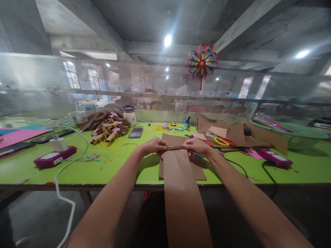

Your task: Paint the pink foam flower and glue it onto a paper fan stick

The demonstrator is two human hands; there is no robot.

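A long strip of brown paper (181, 186) runs from the green table (124, 168) down over its front edge toward me. My left hand (152, 146) and my right hand (198, 146) both pinch the rolled far end of the strip, one at each side, fingers closed on it. Under the strip lies another flat brown sheet (200, 172). Both forearms reach out over the table's near edge.
Yellow-handled scissors (221, 141) lie on brown sheets at the right. A pile of rolled brown tubes with pink tags (107, 129) sits at the left. Purple boxes (55, 157) (275, 157), a white charger cable (64, 172), a green basket (297, 132) and a mesh screen behind.
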